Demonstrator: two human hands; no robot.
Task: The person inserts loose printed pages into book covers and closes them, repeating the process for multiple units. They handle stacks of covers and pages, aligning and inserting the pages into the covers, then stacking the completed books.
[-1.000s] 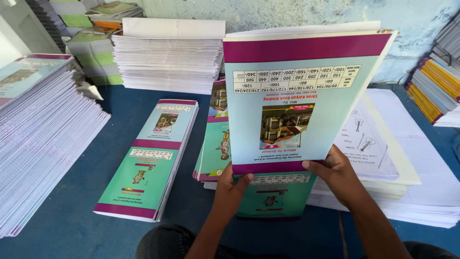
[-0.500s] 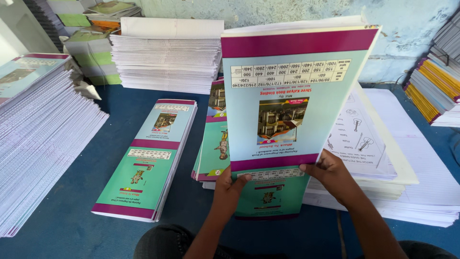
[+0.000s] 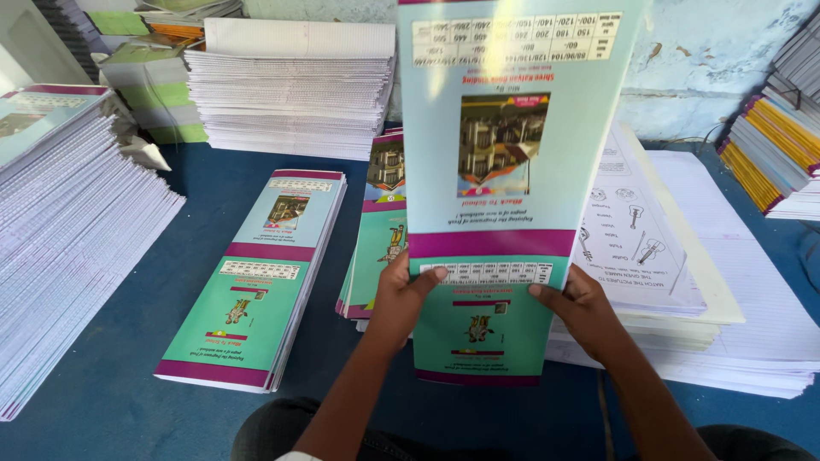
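A long printed cover sheet (image 3: 504, 171), pale blue above and green below with purple bands, is held upright over the near middle of the blue desk (image 3: 102, 410), its top edge running out of the picture. It is gripped low down from both sides. The left hand (image 3: 406, 294) is closed on the sheet's left edge, the thumb laid across the front at the strip of printed figures, the fingers hidden behind the sheet. The right hand (image 3: 585, 312) is closed on the right edge in the same manner, thumb on the front, fingers behind. Directly behind the sheet, near the desk's centre, a low pile of like covers (image 3: 376, 248) is seen lying flat, partly hidden. A second pile of covers (image 3: 256, 277) lies flat just to its left, well apart from both hands. A tall stack of white ruled pages (image 3: 68, 230), topped by a cover, is set along the left edge of the desk. Another stack of white pages (image 3: 290, 90) stands at the far edge. To the right of the held sheet, a stack of pages with line drawings (image 3: 641, 239) is noted, resting on wider white sheets (image 3: 752, 316) toward the right edge. Bound books with coloured edges (image 3: 777, 145) are stacked at the far right corner.
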